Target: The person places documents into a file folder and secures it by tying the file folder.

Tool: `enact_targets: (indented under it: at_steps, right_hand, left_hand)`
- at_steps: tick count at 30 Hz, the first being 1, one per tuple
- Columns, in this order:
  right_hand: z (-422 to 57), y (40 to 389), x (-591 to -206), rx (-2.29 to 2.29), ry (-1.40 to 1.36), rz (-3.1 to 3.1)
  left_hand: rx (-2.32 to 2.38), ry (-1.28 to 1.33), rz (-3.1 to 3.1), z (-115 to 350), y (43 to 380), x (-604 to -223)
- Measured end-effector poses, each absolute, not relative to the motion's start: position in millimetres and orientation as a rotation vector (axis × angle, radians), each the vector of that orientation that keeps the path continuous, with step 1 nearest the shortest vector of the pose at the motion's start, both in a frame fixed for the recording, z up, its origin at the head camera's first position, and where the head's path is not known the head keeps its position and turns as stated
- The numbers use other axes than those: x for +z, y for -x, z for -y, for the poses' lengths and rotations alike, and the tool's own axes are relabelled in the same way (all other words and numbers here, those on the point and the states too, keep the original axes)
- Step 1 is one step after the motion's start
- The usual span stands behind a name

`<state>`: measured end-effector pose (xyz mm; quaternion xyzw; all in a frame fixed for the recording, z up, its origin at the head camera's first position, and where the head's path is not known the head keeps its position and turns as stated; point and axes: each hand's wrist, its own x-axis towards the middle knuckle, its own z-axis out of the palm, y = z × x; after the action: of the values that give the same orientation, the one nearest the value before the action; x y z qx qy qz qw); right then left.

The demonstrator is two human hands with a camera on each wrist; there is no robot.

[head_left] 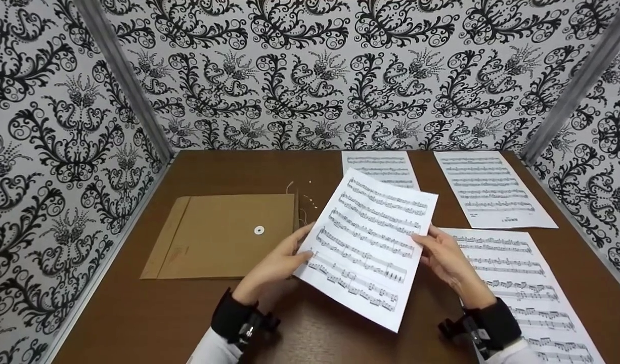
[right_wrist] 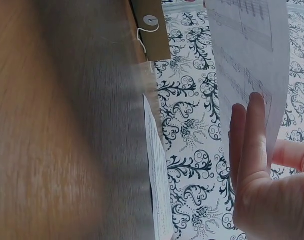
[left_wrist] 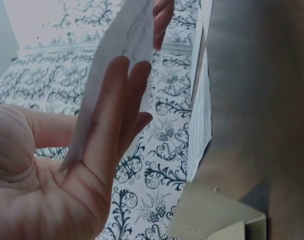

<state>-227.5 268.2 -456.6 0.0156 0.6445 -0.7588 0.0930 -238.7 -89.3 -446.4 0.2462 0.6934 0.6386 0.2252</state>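
A sheet of printed music (head_left: 365,247) is held tilted above the table between both hands. My left hand (head_left: 282,260) pinches its left edge, thumb on the printed face and fingers behind. On the opposite edge, my right hand (head_left: 447,255) pinches the paper the same way. In the left wrist view, the left fingers (left_wrist: 104,120) lie along the back of the sheet (left_wrist: 112,60). The right wrist view has the right fingers (right_wrist: 254,135) behind the same paper (right_wrist: 247,50).
A brown string-tie envelope (head_left: 224,232) lies at the left, with a white button. Further music sheets lie at the back middle (head_left: 375,162), back right (head_left: 492,189) and front right (head_left: 532,298) of the brown table (head_left: 113,303). Patterned walls (head_left: 310,76) enclose it.
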Motion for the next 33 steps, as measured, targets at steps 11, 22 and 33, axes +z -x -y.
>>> enact_targets:
  at_steps: [11,22,33]
  right_hand:
    - [-273.3,234.4,-451.5,-2.235,-0.061,-1.924]
    - [-276.5,243.3,-450.0,-2.257,-0.089,-1.938]
    - [-277.7,250.8,-452.5,-2.226,-0.100,-1.949]
  left_hand:
    - [1.806,-0.662,-1.783,113.3,256.0,-437.8]
    - [1.765,-0.625,-1.827,132.0,268.2,-434.2]
    - [1.781,-0.601,-1.839,140.9,276.6,-432.7]
